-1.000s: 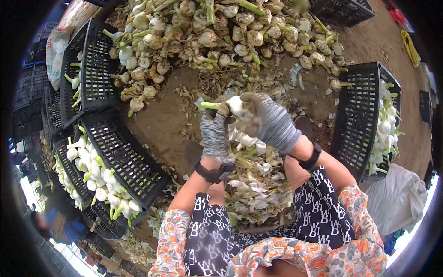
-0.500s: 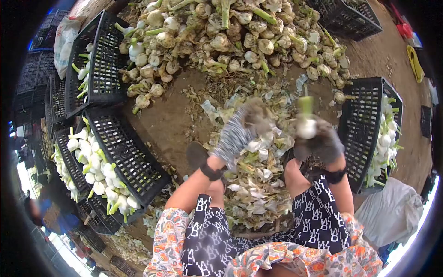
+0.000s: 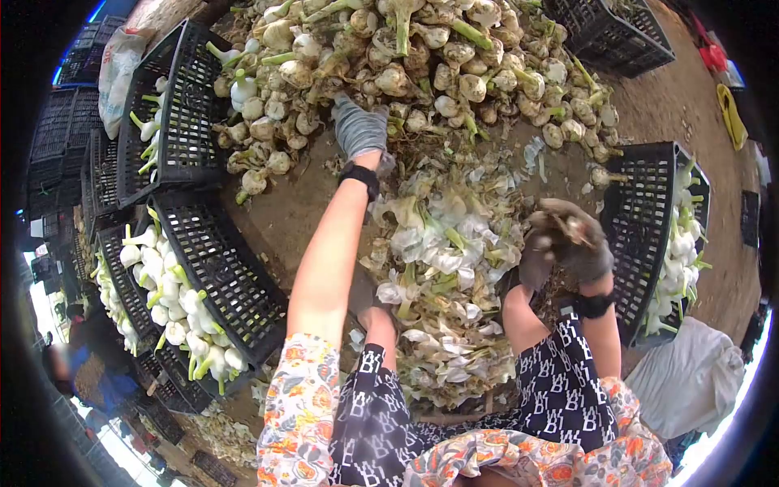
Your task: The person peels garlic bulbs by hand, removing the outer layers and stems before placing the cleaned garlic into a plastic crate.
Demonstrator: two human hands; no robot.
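Note:
My left hand (image 3: 359, 130), in a grey striped glove, reaches into the near edge of the big heap of unpeeled garlic bulbs (image 3: 389, 79); its fingers are hidden among the bulbs. On the right, my right hand (image 3: 574, 242), in a dirty dark glove, is above my knee with its fingers curled. Something brownish shows at its fingers, too unclear to name. Between my legs lies a pile of pale peeled skins and leaf scraps (image 3: 454, 252).
Black crates of cleaned garlic stand at the left (image 3: 219, 276), upper left (image 3: 191, 105) and right (image 3: 637, 227). Another crate (image 3: 621, 36) is at the upper right. A white sack (image 3: 690, 377) lies at the lower right. A person (image 3: 97, 369) is at the far left.
My left hand has moved up and left from over the skins to the garlic heap. The white bulb with a green stem that was at my right hand is no longer seen there.

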